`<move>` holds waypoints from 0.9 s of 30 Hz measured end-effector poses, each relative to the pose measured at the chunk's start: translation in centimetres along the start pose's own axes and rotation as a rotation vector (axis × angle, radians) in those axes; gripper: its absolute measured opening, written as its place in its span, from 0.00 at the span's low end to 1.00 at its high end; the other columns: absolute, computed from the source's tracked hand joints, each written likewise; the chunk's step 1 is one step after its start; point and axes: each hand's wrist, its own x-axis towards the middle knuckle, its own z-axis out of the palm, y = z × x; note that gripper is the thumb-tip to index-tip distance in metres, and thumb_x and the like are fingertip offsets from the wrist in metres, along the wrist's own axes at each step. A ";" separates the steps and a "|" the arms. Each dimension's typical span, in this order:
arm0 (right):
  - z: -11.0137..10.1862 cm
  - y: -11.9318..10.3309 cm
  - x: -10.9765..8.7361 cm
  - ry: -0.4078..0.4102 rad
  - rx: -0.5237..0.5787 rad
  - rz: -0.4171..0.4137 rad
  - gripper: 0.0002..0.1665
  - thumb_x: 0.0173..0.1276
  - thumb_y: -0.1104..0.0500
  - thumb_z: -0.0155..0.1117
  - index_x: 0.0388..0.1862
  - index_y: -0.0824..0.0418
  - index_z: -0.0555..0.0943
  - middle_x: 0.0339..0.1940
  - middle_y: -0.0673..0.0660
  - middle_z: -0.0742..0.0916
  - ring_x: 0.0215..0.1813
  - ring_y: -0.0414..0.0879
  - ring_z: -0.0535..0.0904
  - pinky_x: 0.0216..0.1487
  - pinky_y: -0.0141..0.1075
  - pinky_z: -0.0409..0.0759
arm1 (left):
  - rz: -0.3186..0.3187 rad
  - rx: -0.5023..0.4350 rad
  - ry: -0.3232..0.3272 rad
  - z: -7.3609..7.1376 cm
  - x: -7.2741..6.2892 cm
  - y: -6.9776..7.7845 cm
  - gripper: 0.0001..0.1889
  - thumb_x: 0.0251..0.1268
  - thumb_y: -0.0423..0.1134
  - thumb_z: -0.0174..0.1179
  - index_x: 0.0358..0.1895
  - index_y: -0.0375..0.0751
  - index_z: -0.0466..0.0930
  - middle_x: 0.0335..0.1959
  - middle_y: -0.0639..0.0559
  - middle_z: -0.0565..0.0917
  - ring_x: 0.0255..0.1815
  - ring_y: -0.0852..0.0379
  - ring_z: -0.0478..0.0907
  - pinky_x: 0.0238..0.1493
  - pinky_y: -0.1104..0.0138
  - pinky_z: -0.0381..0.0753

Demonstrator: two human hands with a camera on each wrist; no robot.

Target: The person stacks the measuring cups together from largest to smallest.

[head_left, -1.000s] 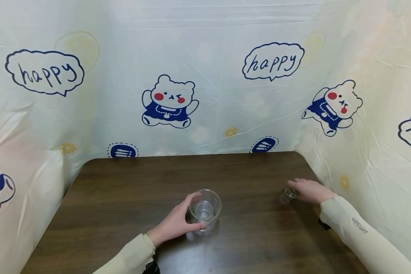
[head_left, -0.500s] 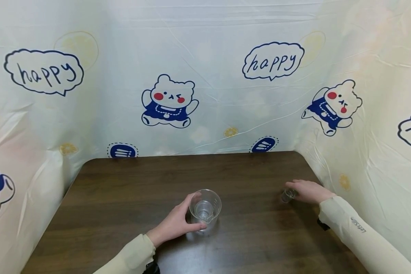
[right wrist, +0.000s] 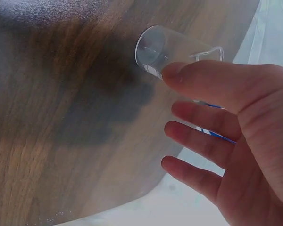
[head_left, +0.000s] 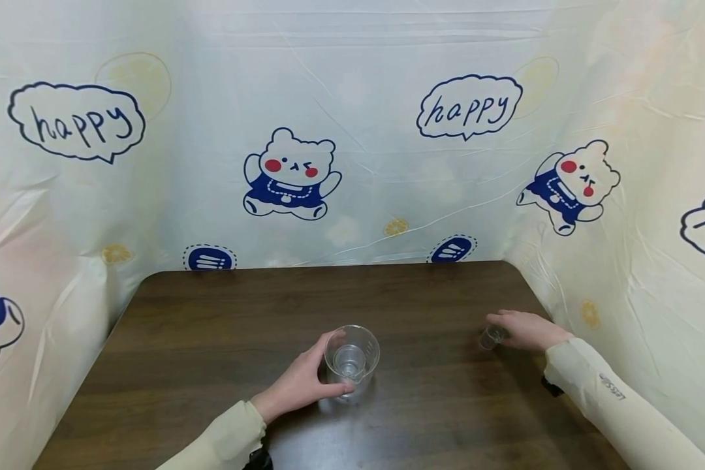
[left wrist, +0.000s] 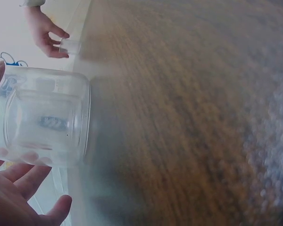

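Near the middle of the dark wood table stands a large clear glass beaker (head_left: pixel 372 356), with a smaller beaker (head_left: pixel 349 359) inside it. My left hand (head_left: pixel 296 384) holds the large beaker from its left side, thumb in front and fingers behind. In the left wrist view the large beaker's wall (left wrist: pixel 87 113) shows upright on the table. Toward the table's right edge, my right hand (head_left: pixel 525 329) pinches a little clear beaker (head_left: pixel 491 338) from its right side. The right wrist view shows the thumb against this little beaker (right wrist: pixel 167 44), whose base is at or near the tabletop; the other fingers are spread below.
The brown wood table (head_left: pixel 229 313) has rounded far corners. A pale printed curtain (head_left: pixel 364 163) with bears and "happy" bubbles stands close behind it and along both sides. The right forearm's sleeve (head_left: pixel 617 398) passes over the table's right edge.
My right hand has shifted very slightly left with the little beaker. My left hand and the large beaker have stayed in place.
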 end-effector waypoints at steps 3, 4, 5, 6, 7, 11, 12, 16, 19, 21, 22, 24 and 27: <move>0.0 0.0 0.1 -0.002 0.020 0.003 0.23 0.62 0.65 0.78 0.56 0.66 0.83 0.54 0.68 0.87 0.56 0.67 0.84 0.56 0.58 0.82 | -0.001 0.007 -0.005 -0.1 0.0 0.0 0.49 0.55 0.58 0.79 0.78 0.58 0.60 0.72 0.56 0.75 0.72 0.54 0.73 0.69 0.49 0.72; -0.1 0.0 0.2 -0.002 0.025 -0.001 0.22 0.62 0.64 0.78 0.54 0.64 0.83 0.51 0.66 0.88 0.53 0.64 0.85 0.53 0.57 0.83 | -0.005 0.005 -0.008 -0.1 0.0 0.0 0.49 0.55 0.58 0.79 0.78 0.59 0.60 0.72 0.57 0.75 0.72 0.54 0.72 0.70 0.49 0.71; -0.1 0.1 0.3 -0.003 0.027 -0.005 0.21 0.61 0.64 0.78 0.53 0.62 0.83 0.50 0.65 0.88 0.51 0.62 0.85 0.52 0.56 0.84 | -0.013 0.002 -0.012 -0.2 0.1 0.0 0.50 0.54 0.59 0.79 0.78 0.60 0.60 0.72 0.58 0.74 0.73 0.56 0.72 0.70 0.49 0.71; -0.1 0.0 0.3 -0.003 0.029 -0.007 0.20 0.61 0.64 0.78 0.51 0.60 0.83 0.48 0.63 0.88 0.49 0.59 0.86 0.50 0.54 0.84 | -0.017 0.001 -0.015 -0.2 0.1 0.0 0.50 0.54 0.59 0.79 0.78 0.60 0.60 0.73 0.59 0.74 0.73 0.56 0.71 0.71 0.50 0.71; -0.1 0.0 0.4 -0.005 0.035 -0.006 0.19 0.61 0.64 0.78 0.50 0.59 0.83 0.48 0.62 0.88 0.48 0.58 0.85 0.49 0.54 0.84 | -0.022 -0.001 -0.017 -0.3 0.1 0.1 0.50 0.54 0.59 0.79 0.78 0.61 0.59 0.73 0.59 0.74 0.73 0.57 0.71 0.71 0.50 0.70; -0.3 -0.2 0.4 -0.029 0.031 0.005 0.21 0.61 0.63 0.78 0.52 0.61 0.84 0.52 0.67 0.87 0.53 0.64 0.85 0.53 0.58 0.83 | -0.022 -0.007 -0.021 -0.4 0.0 0.1 0.51 0.54 0.60 0.78 0.79 0.61 0.59 0.73 0.59 0.73 0.74 0.56 0.70 0.71 0.49 0.70; -0.4 -0.3 0.3 -0.035 0.036 0.012 0.21 0.61 0.63 0.78 0.53 0.62 0.84 0.53 0.68 0.87 0.55 0.65 0.84 0.54 0.59 0.82 | -0.014 -0.005 -0.019 -0.3 0.0 0.1 0.50 0.55 0.60 0.78 0.79 0.60 0.59 0.73 0.57 0.73 0.74 0.55 0.71 0.71 0.48 0.70; -0.8 -0.9 0.3 -0.045 0.040 0.008 0.21 0.61 0.63 0.78 0.53 0.62 0.84 0.52 0.67 0.87 0.53 0.64 0.85 0.53 0.58 0.83 | -0.003 0.001 -0.016 -0.3 -0.1 0.0 0.50 0.55 0.61 0.77 0.79 0.58 0.59 0.73 0.56 0.74 0.73 0.54 0.72 0.69 0.48 0.72; -1.0 -1.4 0.4 -0.046 0.047 0.003 0.20 0.61 0.63 0.79 0.51 0.60 0.84 0.49 0.62 0.87 0.48 0.58 0.85 0.50 0.55 0.85 | -0.001 0.006 -0.014 -0.2 -0.2 -0.1 0.50 0.55 0.60 0.78 0.78 0.59 0.59 0.73 0.57 0.74 0.72 0.55 0.72 0.69 0.49 0.72; -1.2 -1.8 0.4 -0.046 0.038 -0.007 0.19 0.60 0.63 0.79 0.49 0.58 0.84 0.48 0.61 0.87 0.46 0.57 0.85 0.48 0.54 0.85 | -0.001 0.007 -0.012 -0.2 -0.2 -0.1 0.49 0.55 0.59 0.78 0.78 0.59 0.60 0.72 0.58 0.74 0.72 0.56 0.72 0.69 0.50 0.72; -1.3 -2.0 0.5 -0.050 0.035 -0.006 0.19 0.60 0.63 0.79 0.49 0.58 0.84 0.47 0.61 0.87 0.46 0.56 0.85 0.48 0.53 0.85 | -0.001 0.005 -0.011 -0.1 -0.2 -0.1 0.49 0.55 0.58 0.79 0.78 0.59 0.60 0.72 0.58 0.74 0.72 0.56 0.72 0.69 0.50 0.72; -1.5 -2.3 0.4 -0.052 0.024 -0.011 0.19 0.60 0.63 0.80 0.49 0.58 0.84 0.49 0.62 0.88 0.48 0.58 0.85 0.49 0.54 0.85 | 0.000 0.003 -0.009 -0.2 -0.2 -0.1 0.49 0.54 0.57 0.79 0.77 0.59 0.61 0.72 0.59 0.75 0.72 0.56 0.72 0.70 0.50 0.72; -1.7 -2.8 0.4 -0.057 0.015 -0.014 0.20 0.60 0.62 0.80 0.50 0.60 0.85 0.51 0.65 0.87 0.51 0.61 0.85 0.52 0.56 0.84 | -0.008 0.000 -0.014 -0.2 -0.2 0.0 0.49 0.54 0.57 0.79 0.78 0.59 0.61 0.72 0.59 0.74 0.72 0.57 0.72 0.70 0.50 0.71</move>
